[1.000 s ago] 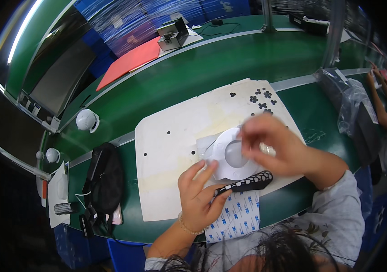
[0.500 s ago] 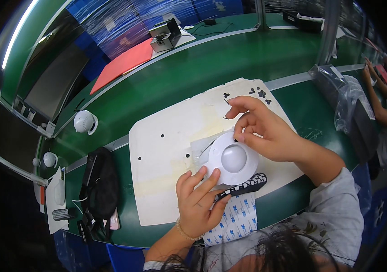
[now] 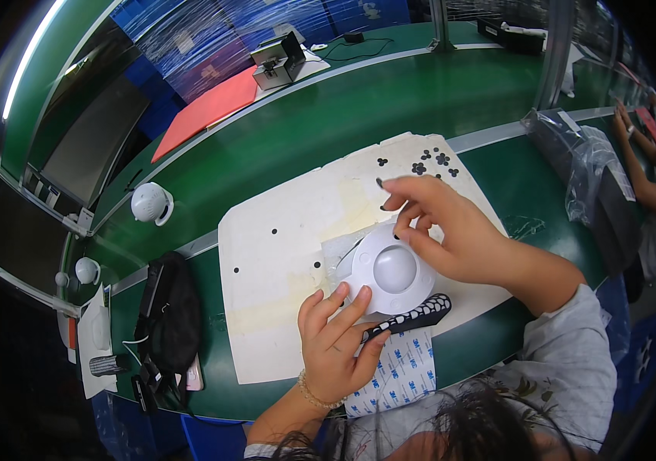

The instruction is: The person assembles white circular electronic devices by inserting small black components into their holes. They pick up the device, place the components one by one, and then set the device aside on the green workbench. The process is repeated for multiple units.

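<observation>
A white round device (image 3: 395,269) with a domed centre lies before me on a whitish board. My left hand (image 3: 335,338) is closed, gripping a black strip with a white cell-like pattern (image 3: 420,309) between thumb and fingers. Two of its fingertips rest on the device's rim. My right hand (image 3: 451,230) pinches at the device's upper rim, where a small black pad (image 3: 397,237) shows by the thumb tip. More small dark pieces seem to cling to its other fingertips. Under the device, a translucent wrapping (image 3: 335,252) shows in part.
Black dots (image 3: 441,159) lie in clusters on the board (image 3: 274,307). A printed backing sheet (image 3: 401,376) is at the near edge. On the left are a black bag (image 3: 174,315) and white rounded devices (image 3: 151,203). A plastic-wrapped dark item (image 3: 589,177) and another person's arms (image 3: 639,161) are at right.
My right hand has shifted slightly down and right, bringing a dot cluster behind it into view. My left hand keeps its hold on the patterned strip.
</observation>
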Motion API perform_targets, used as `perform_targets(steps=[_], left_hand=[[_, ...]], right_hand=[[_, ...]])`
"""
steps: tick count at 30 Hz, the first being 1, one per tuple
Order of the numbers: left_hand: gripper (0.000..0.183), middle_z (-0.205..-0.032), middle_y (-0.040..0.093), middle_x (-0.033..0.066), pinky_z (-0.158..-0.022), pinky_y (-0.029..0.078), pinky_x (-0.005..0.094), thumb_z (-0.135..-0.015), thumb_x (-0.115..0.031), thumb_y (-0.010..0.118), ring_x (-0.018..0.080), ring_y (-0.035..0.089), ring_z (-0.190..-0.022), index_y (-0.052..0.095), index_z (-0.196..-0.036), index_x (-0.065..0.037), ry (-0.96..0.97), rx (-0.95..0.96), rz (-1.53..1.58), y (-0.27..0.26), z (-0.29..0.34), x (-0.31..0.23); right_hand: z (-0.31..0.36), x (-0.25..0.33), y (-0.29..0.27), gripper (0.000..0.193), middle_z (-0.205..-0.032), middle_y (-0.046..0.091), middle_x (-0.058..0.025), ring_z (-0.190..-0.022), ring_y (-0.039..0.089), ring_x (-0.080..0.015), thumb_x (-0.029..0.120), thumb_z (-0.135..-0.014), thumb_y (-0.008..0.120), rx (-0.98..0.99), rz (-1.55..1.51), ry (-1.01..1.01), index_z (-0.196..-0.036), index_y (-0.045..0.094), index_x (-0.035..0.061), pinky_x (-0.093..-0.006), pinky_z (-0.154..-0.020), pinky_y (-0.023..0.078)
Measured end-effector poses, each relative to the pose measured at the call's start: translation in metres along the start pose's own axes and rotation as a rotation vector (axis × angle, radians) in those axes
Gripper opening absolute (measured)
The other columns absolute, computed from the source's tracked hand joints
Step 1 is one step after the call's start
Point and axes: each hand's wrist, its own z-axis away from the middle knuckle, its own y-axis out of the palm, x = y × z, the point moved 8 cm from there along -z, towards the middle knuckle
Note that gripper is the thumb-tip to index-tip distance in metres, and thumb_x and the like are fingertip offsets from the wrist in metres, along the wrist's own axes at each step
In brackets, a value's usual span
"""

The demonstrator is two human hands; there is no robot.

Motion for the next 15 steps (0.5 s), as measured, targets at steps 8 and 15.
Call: perform_targets(steps=[8,15], left_hand=[[0.012,-0.122,0.055,0.0080,-0.097,0.028,0.0445,-0.070,-0.014,0.068,0.0271,0.042,-0.118,0.062,-0.077,-0.006,-0.008,-0.006,0.011,-0.001,0.000,-0.001],[0.011,-0.122,0.055,0.0081,-0.097,0.028,0.0446,-0.071,-0.014,0.068,0.0272,0.042,-0.118,0.062,-0.077,-0.006,-0.008,-0.010,0.016,-0.001,-0.001,-0.002]], right_hand=[[0.003,0.036,0.001,0.047,-0.085,0.060,-0.0049,-0.083,0.055,-0.0266,0.001,-0.076,0.056,-0.086,0.435,-0.407,-0.121,0.046,0.0080,-0.0391,-0.080,0.040],[-0.008,0.015,0.028,0.043,-0.087,0.055,-0.0086,-0.091,0.048,-0.0267,0.000,-0.079,0.051,0.090,0.036,-0.183,-0.120,0.040,0.0044,-0.0388,-0.090,0.030]])
